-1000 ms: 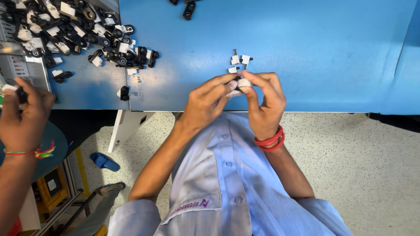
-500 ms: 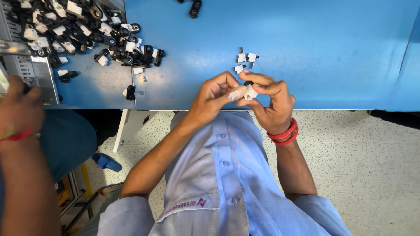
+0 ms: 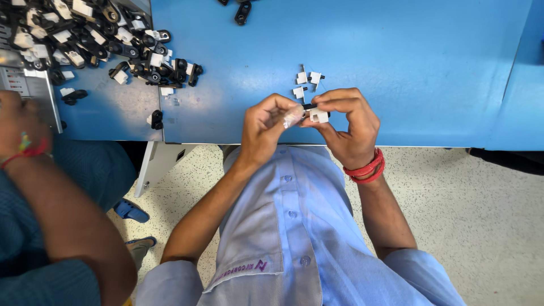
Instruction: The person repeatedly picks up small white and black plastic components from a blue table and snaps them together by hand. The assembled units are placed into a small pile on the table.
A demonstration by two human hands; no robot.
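Pinching a small white-and-black plastic part (image 3: 316, 113) between the fingertips of both hands, I hold it just above the near edge of the blue bench (image 3: 396, 62); my left hand (image 3: 266, 127) and right hand (image 3: 348, 127) each keep a closed grip on it. Beyond my fingers lie a few loose white clips (image 3: 306, 82), and far left sits a heap of black and white parts (image 3: 96, 39), near a co-worker's arm (image 3: 51, 198).

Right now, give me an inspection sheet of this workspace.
Surface: blue table, matte, seam at left.
Job's things: small white plastic part with a black piece, pinched between both hands; loose white parts just beyond.
Clutter: pile of black and white parts at far left.
Hands: left hand and right hand both grip the part.
Cables: nothing seen.
Surroundings: speckled floor; co-worker's arm at left.
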